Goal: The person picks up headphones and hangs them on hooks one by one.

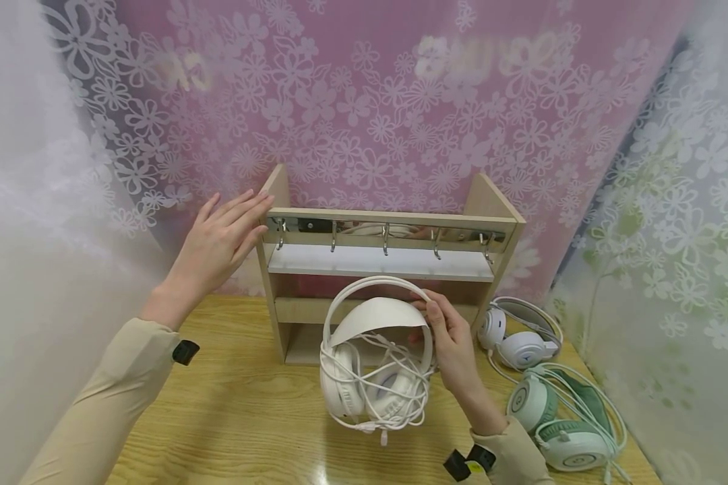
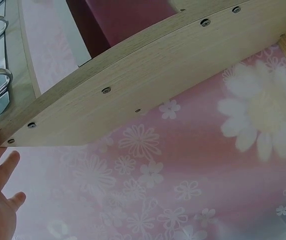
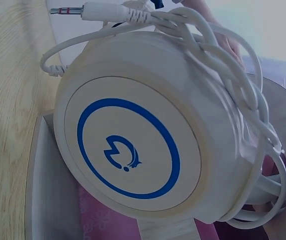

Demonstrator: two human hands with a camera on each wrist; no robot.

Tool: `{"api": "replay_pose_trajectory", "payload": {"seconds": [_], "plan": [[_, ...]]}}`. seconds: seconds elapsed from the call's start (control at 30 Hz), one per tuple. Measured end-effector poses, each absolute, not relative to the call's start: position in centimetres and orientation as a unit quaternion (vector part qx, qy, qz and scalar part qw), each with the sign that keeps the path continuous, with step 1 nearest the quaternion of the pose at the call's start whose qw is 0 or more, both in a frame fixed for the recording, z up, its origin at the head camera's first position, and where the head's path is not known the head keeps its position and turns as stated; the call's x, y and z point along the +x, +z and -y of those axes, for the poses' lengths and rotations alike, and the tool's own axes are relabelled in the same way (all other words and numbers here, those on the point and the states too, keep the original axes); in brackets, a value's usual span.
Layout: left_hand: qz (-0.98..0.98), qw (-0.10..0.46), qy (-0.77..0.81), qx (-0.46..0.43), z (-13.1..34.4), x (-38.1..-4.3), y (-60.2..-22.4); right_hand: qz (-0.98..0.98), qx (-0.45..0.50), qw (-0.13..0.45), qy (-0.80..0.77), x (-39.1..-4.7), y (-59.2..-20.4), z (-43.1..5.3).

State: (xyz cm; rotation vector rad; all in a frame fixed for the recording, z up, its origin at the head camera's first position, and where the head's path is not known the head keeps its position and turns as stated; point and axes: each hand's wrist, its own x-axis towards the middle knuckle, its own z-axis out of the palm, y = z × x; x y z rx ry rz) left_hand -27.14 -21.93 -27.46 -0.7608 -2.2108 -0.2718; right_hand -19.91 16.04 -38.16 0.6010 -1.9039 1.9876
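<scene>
White headphones (image 1: 381,314) hang in front of the wooden shelf rack (image 1: 507,237), their tangled white cable wrapped about both ear cups. My right hand (image 1: 455,343) grips the right side of the headband, thumb in front. One ear cup (image 3: 127,145) with a blue ring fills the right wrist view, and a metal-tipped plug (image 3: 102,11) pokes out beside it. With its fingers straight, my left hand (image 1: 221,236) rests against the rack's upper left corner. In the left wrist view its fingertips lie at the end of the side panel (image 2: 117,95).
A metal strip with several hooks (image 1: 385,239) runs across the rack's top front. Right of the rack, white headphones (image 1: 524,349) and green-and-white headphones (image 1: 573,444) lie on the wooden table (image 1: 230,404). Flowered pink curtain (image 1: 364,101) hangs behind.
</scene>
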Motion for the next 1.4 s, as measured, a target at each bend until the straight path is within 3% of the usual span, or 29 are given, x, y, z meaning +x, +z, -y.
{"api": "replay_pose_trajectory", "payload": {"seconds": [1.4], "plan": [[0.865, 0.388, -0.117, -0.297, 21.9, -27.0, -27.5, 0.661, 0.215, 0.145, 0.704, -20.5, -37.9, -13.0]]}}
